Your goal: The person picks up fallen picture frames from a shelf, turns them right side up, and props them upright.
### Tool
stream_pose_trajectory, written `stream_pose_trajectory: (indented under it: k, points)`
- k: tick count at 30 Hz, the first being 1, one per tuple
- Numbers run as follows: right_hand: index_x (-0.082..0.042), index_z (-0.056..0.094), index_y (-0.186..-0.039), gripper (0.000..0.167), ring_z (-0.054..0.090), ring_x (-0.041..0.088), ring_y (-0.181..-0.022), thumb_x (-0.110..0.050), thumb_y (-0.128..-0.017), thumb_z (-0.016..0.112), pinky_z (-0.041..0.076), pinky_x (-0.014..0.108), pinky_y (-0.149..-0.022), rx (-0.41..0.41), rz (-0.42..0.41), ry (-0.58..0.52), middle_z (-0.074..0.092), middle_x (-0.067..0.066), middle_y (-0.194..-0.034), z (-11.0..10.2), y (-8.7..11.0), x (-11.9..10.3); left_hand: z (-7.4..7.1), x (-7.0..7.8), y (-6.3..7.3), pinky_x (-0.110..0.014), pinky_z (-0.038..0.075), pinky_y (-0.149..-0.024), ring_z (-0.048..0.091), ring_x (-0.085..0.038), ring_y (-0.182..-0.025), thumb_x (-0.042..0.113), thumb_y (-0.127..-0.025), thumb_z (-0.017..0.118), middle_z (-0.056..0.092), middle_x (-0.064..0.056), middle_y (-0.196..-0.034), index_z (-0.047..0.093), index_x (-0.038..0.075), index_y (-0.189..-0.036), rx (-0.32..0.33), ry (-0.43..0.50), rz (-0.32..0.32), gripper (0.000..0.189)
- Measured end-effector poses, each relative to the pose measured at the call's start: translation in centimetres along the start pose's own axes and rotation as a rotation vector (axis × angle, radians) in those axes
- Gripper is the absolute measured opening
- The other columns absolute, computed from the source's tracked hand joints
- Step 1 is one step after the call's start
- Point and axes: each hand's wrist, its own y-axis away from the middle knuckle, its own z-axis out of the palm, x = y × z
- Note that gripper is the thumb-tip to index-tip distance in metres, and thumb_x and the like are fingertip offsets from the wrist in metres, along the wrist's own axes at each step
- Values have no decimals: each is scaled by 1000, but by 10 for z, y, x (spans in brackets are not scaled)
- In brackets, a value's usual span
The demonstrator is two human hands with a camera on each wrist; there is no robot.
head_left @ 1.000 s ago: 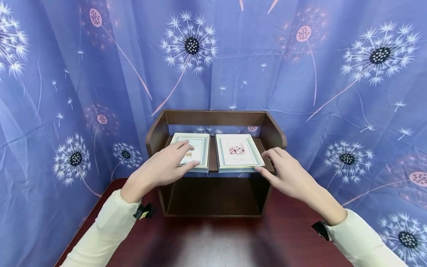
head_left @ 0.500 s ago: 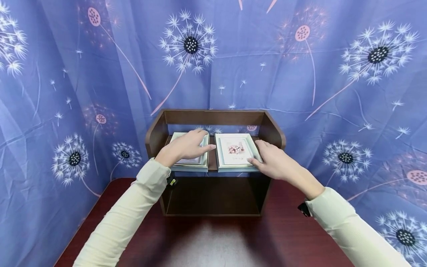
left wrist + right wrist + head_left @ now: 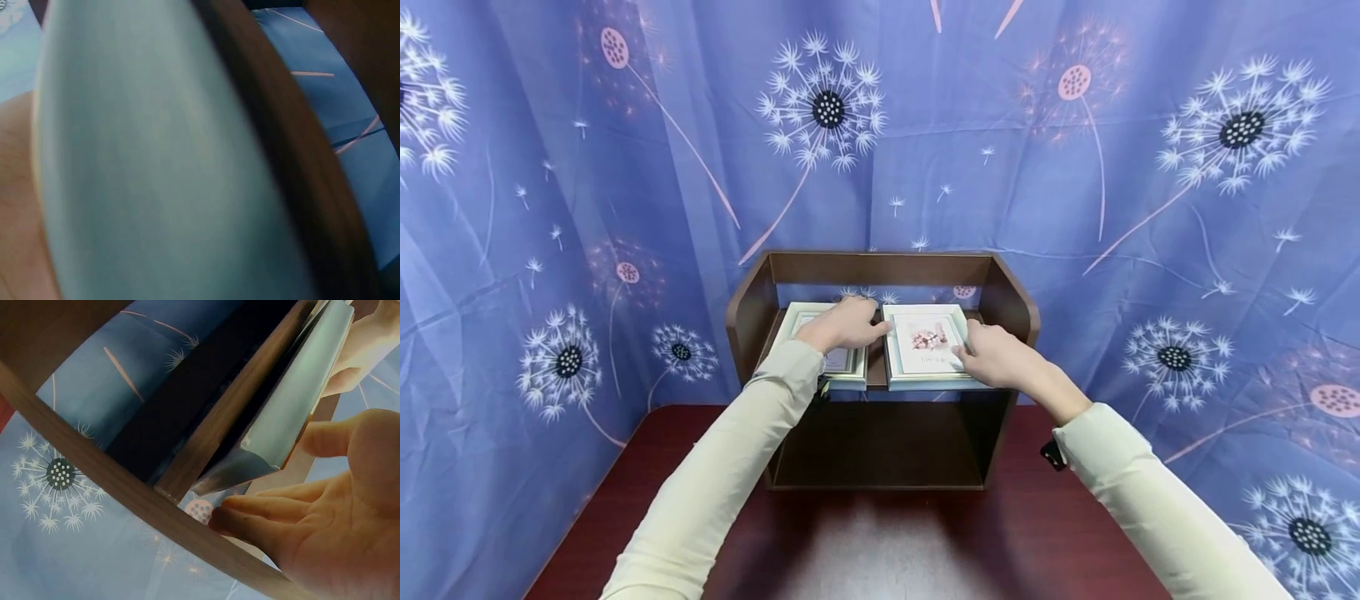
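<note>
On the upper shelf lie two pale picture frames. The right picture frame (image 3: 928, 379) shows pink flowers. My left hand (image 3: 847, 322) reaches over the left picture frame (image 3: 795, 315) to the right frame's near-left border; its thumb touches that border, and its other fingertips are hidden. At the right border is my right hand (image 3: 996, 354), its thumb on the frame's edge. In the right wrist view, the right hand's fingers (image 3: 269, 506) extend fairly straight beside the frame's corner. A blurred pale frame side (image 3: 144, 150) fills the left wrist view.
The dark brown two-tier shelf (image 3: 880, 267) has raised side panels close to the hands. Its lower compartment (image 3: 880, 442) faces forward. It stands on a reddish-brown table (image 3: 880, 542), before a blue dandelion curtain (image 3: 940, 208).
My left hand has moved right, from above the left frame to the right frame's left border. My right hand has moved in from the right onto its right border. Both frames stay lying.
</note>
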Motion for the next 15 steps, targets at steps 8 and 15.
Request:
stream_pose_trajectory:
  k: [8, 15]
  points:
    - [5, 58, -99, 17, 59, 27, -80, -9, -96, 49, 55, 43, -75, -18, 53, 8, 61, 15, -87, 3, -11, 2, 7, 13, -10, -31, 46, -66, 43, -13, -58, 38, -110, 50, 38, 4, -61, 41, 17, -64, -34, -9, -1, 51]
    - [-6, 54, -76, 11, 54, 25, -70, -1, -86, 56, 47, 33, -61, -6, 105, -20, 56, 10, -77, 3, -15, 1, 9, 16, -13, -44, 51, -110, 63, -34, -113, 32, -109, 51, 56, -11, -83, 40, 15, -63, -2, 3, -36, 50]
